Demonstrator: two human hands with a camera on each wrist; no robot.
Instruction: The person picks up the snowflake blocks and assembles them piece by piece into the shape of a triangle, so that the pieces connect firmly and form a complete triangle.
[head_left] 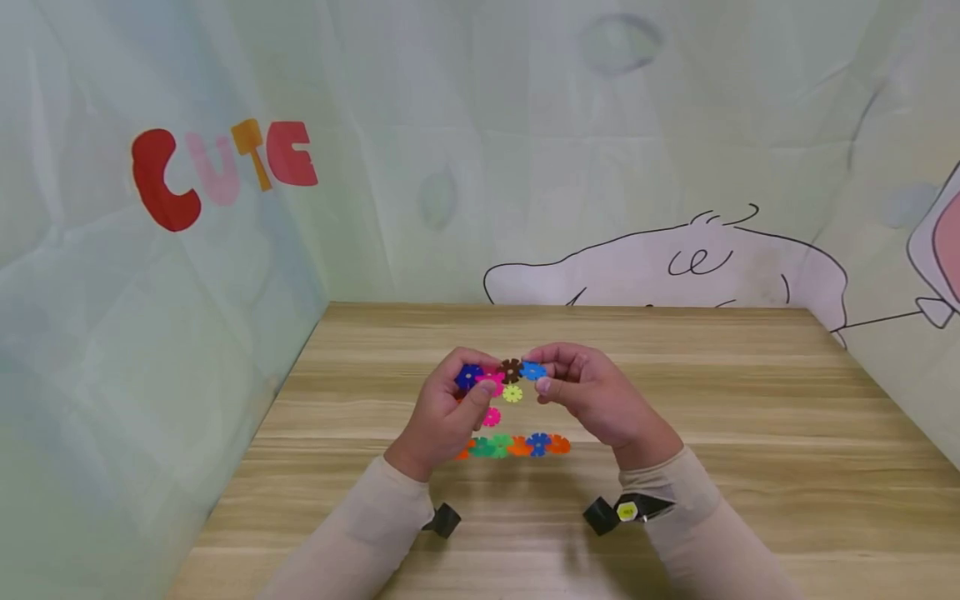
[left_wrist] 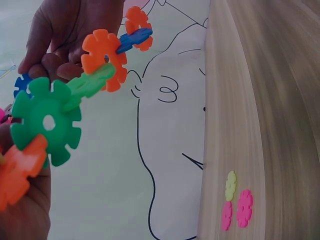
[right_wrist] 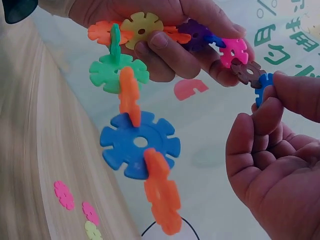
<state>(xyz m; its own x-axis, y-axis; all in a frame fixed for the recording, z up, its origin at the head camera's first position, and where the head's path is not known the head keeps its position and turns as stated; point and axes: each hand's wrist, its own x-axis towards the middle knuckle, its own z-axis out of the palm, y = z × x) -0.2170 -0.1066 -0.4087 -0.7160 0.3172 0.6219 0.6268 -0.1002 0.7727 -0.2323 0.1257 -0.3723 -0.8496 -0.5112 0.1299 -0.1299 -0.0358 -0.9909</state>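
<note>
A chain of notched plastic snowflake discs stretches between the hands. My left hand (head_left: 444, 410) pinches it near a pink disc (right_wrist: 233, 51), with the thumb in front. Fingertips of my right hand (head_left: 600, 402) pinch the light blue disc (head_left: 533, 371) at one end, which is joined to a brown disc (head_left: 512, 370). From the left hand the other end curves down: a green disc (left_wrist: 46, 121), a light green disc (right_wrist: 119, 73), an orange disc (left_wrist: 105, 59), a blue disc (right_wrist: 140, 145) and a last orange disc (right_wrist: 163, 192), hanging free.
Loose on the wooden table (head_left: 720, 400) lie a yellow disc (left_wrist: 230, 185) and two pink discs, one (left_wrist: 245, 208) larger in view than the other (left_wrist: 227, 216). A printed cloth backdrop (head_left: 450, 108) rises behind the table's far edge and along its left.
</note>
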